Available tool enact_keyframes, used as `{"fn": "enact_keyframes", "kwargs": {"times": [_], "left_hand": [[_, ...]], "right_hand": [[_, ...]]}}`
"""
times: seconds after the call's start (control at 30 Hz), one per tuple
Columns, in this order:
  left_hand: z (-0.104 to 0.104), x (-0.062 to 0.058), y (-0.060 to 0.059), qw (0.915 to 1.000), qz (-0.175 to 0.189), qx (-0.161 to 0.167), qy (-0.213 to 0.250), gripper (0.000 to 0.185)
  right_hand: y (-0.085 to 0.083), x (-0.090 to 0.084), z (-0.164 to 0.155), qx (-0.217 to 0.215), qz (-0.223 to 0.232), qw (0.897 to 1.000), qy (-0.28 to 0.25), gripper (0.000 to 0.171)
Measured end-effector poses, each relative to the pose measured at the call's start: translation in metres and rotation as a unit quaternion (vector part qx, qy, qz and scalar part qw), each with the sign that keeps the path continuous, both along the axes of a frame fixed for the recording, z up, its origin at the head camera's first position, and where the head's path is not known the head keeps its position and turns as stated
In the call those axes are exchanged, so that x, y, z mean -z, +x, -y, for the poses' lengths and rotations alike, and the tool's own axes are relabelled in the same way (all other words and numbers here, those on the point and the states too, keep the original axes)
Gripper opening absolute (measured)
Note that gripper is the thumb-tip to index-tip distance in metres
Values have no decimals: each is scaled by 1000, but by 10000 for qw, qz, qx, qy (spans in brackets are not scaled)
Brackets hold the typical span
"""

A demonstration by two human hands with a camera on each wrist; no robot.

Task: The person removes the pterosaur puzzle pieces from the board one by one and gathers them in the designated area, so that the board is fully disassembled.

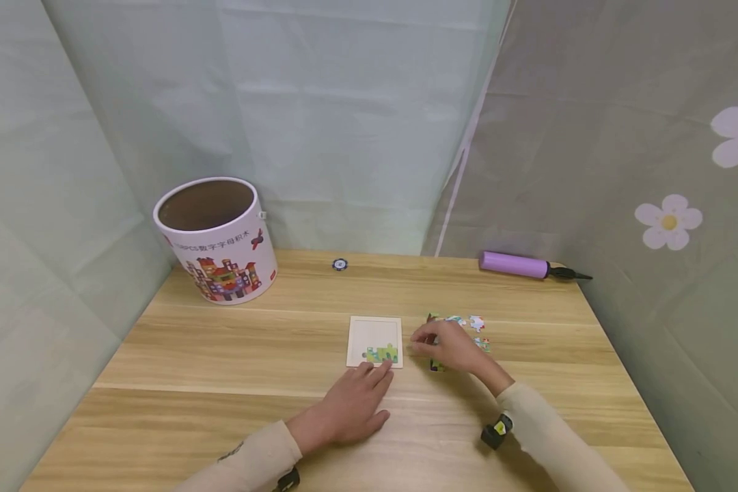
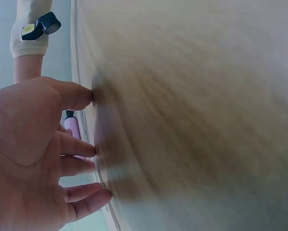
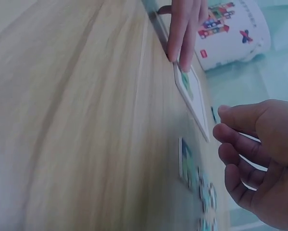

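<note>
A pale wooden puzzle tray (image 1: pixel 369 331) lies on the table with joined green jigsaw pieces (image 1: pixel 381 353) in its near right corner. My left hand (image 1: pixel 358 403) reaches the near edge of the tray, fingertips over that edge and the green pieces. To the right of the tray my right hand (image 1: pixel 449 345) hovers with fingers bent. In the right wrist view its thumb and index fingertips stand slightly apart, and no piece shows between them. Loose jigsaw pieces (image 1: pixel 476 323) lie beneath and beyond this hand, which partly hides them.
At the back left stands a large white bucket (image 1: pixel 234 260) with printed building blocks. A poker chip (image 1: pixel 339 264) lies near the back edge of the table, and a purple hand pump (image 1: pixel 513 264) at the back right. Fabric curtains (image 1: pixel 357 123) hang behind and at both sides.
</note>
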State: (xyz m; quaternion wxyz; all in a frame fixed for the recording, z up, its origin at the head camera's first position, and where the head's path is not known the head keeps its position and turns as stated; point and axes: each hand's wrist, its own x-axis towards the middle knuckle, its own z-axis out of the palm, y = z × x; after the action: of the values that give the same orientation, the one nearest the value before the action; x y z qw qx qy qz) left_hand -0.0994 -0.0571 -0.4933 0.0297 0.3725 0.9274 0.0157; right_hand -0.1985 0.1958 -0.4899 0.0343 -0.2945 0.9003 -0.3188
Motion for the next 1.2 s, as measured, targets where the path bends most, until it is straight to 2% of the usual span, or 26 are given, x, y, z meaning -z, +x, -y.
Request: {"fn": "enact_keyframes", "kwargs": {"times": [0.27,0.63,0.9,1.2], "left_hand": [[-2,3,4,9998,-96,11,-164,64],[-2,5,4,9994,-234,47,-261,64],[-2,6,3,9984,-486,129,-253,64],[-2,2,6,9988,-394,20,-286,64]], "right_hand": [[-8,-2,30,-232,243,9994,35,10],[-19,4,68,-557,164,9977,341,10],[-22,8,77,-982,316,9929,595,14],[-26,12,78,-1131,279,9920,493,9]]}}
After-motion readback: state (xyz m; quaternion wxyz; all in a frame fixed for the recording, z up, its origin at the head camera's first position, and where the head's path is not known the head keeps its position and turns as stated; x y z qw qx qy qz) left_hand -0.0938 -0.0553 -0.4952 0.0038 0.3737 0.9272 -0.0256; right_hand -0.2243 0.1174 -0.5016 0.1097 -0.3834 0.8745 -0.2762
